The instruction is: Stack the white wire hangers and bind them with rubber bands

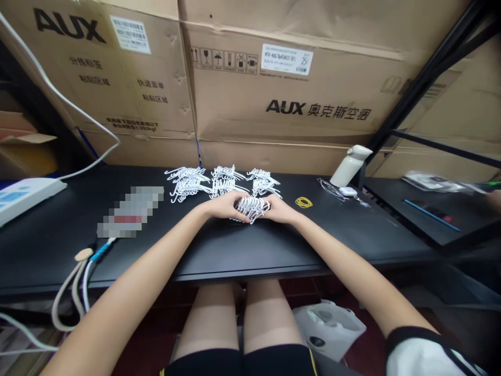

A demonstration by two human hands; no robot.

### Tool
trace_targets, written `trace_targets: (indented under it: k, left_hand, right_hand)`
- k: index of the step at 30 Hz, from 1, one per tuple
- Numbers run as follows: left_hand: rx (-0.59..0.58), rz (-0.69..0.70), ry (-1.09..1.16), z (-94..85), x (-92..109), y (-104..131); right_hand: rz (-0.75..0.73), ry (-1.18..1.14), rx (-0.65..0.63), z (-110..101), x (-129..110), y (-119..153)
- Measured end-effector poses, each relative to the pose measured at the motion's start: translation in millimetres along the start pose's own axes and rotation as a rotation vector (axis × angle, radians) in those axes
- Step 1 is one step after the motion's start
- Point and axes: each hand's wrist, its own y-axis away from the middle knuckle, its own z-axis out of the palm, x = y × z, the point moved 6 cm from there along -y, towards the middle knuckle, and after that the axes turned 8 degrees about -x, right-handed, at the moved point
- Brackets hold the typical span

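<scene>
Between my two hands is a bunch of white hooks, bundled close together over the black desk. My left hand is closed around the bunch's left side, thumb in front. From the right, my right hand grips the other side, its fingers partly hidden behind the hooks. Just beyond my hands lie several piles of similar white hooks: a left pile, a middle pile and a right pile. A small heap of yellow rubber bands lies to the right of my right hand.
A pale bottle stands at the back right, near glasses and a white earphone case. A blurred-out phone-like object with a cable lies left. A white power strip sits far left. Large cardboard boxes close off the back.
</scene>
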Motion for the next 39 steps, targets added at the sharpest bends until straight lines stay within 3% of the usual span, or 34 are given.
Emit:
trace_targets:
  k: [9,14,21,29,39]
  left_hand:
    - [-0.047,0.001,0.193,3.3,2.0,1.7]
    - [-0.03,0.001,0.186,3.3,1.4,1.7]
    - [0.032,0.045,0.127,3.9,5.1,-0.5]
    - [0.023,0.041,0.124,1.0,2.9,0.6]
    - [0.022,0.018,0.054,2.2,2.5,0.2]
  right_hand:
    - [-0.03,-0.006,-0.034,-4.1,-5.3,3.3]
    - [-0.02,-0.054,-0.056,-4.2,-5.6,4.4]
    - [0.028,0.01,0.037,-5.9,-2.5,3.6]
    - [0.044,-0.075,-0.069,-13.3,-4.0,9.2]
    - [0.046,-0.132,0.035,-27.5,-6.6,12.6]
